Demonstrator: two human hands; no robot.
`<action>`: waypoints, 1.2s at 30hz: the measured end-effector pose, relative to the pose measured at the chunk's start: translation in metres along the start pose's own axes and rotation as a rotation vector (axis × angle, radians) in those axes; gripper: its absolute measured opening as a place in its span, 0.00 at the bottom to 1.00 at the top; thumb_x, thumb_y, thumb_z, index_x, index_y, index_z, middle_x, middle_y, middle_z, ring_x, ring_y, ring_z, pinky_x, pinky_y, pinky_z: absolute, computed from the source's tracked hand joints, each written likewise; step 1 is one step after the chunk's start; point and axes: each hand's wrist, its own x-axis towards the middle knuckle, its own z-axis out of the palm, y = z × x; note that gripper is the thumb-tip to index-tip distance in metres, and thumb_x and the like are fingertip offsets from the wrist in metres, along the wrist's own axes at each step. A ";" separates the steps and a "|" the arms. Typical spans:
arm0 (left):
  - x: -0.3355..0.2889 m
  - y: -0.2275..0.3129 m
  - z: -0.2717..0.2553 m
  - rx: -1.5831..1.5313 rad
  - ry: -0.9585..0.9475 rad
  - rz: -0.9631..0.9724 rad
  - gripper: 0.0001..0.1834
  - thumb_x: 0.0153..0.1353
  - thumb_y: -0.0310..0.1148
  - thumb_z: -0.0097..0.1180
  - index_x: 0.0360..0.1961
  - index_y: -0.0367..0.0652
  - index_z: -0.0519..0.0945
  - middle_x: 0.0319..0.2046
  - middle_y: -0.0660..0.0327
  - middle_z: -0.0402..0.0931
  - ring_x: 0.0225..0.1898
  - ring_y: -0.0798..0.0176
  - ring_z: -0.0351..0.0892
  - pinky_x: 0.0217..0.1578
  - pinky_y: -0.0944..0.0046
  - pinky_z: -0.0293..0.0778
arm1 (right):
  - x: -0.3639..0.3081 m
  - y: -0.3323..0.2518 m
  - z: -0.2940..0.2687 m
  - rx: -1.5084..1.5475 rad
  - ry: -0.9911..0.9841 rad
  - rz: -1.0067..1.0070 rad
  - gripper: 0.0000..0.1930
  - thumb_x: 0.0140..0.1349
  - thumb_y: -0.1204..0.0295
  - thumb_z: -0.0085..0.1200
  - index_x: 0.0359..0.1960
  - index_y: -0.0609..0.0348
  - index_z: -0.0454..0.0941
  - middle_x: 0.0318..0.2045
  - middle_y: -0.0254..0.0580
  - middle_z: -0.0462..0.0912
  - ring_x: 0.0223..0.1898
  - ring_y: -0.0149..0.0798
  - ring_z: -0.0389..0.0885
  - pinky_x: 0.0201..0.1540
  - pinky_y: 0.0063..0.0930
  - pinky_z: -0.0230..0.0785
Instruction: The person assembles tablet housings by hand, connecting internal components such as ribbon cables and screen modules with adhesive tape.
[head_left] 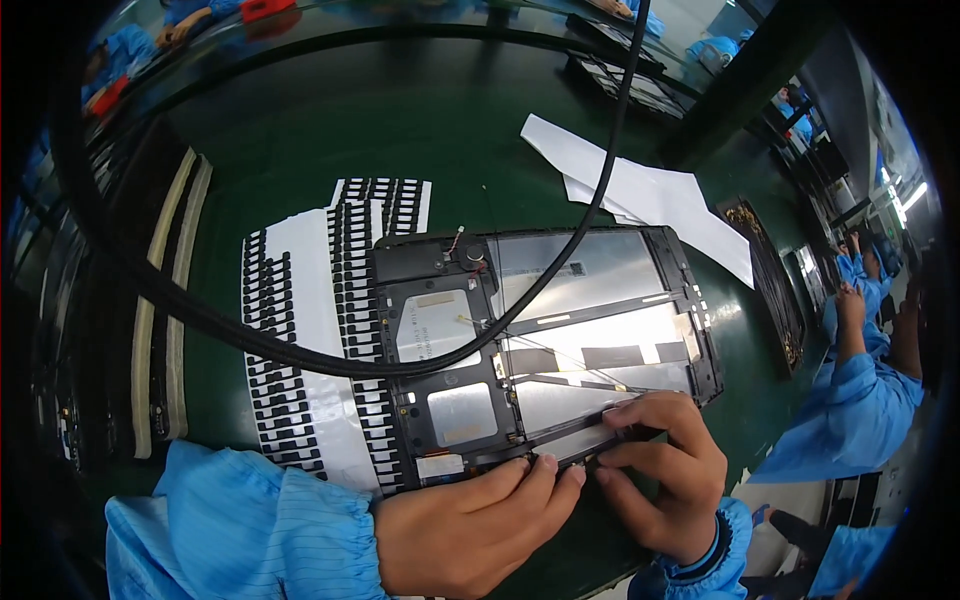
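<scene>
A tablet chassis point(560, 330), black-framed with silver metal plates, lies open side up in front of me. A small round black part point(473, 256) sits in its upper left corner, and thin wires cross its middle. My left hand point(478, 530) presses its fingertips together on the near edge of the chassis. Close to its right, my right hand point(668, 470) is curled over the same edge, thumb and fingers nearly together. What lies between those fingers is hidden. Left of the chassis, partly under it, are white sheets point(312, 240) with rows of small black tabs.
A thick black cable point(330, 366) loops across the view above the chassis. White paper point(640, 180) lies at the far right beside a dark tray point(765, 285) of thin parts. Upright padded racks point(165, 300) stand left on the green table point(430, 120). People in blue work nearby.
</scene>
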 end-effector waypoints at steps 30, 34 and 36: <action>-0.095 -0.031 -0.043 0.177 0.060 -0.580 0.26 0.46 0.34 0.54 0.45 0.28 0.69 0.47 0.40 0.64 0.52 0.43 0.63 0.54 0.51 0.59 | 0.094 -0.072 0.052 -0.153 -0.077 -0.280 0.02 0.44 0.77 0.52 0.21 0.62 0.74 0.21 0.45 0.72 0.29 0.47 0.72 0.31 0.35 0.66; -0.091 -0.039 -0.031 0.068 -0.036 -0.841 0.31 0.49 0.40 0.52 0.50 0.28 0.64 0.52 0.35 0.57 0.57 0.40 0.55 0.57 0.52 0.52 | 0.167 -0.052 0.127 -0.332 -0.084 -0.166 0.05 0.41 0.75 0.50 0.18 0.66 0.75 0.21 0.52 0.75 0.24 0.49 0.76 0.29 0.37 0.70; -0.087 -0.040 -0.029 0.077 -0.032 -0.815 0.32 0.50 0.42 0.51 0.51 0.28 0.63 0.52 0.34 0.57 0.56 0.39 0.55 0.57 0.52 0.52 | 0.181 -0.055 0.135 -0.346 -0.078 -0.018 0.06 0.40 0.74 0.52 0.17 0.65 0.75 0.21 0.52 0.76 0.25 0.50 0.78 0.26 0.36 0.71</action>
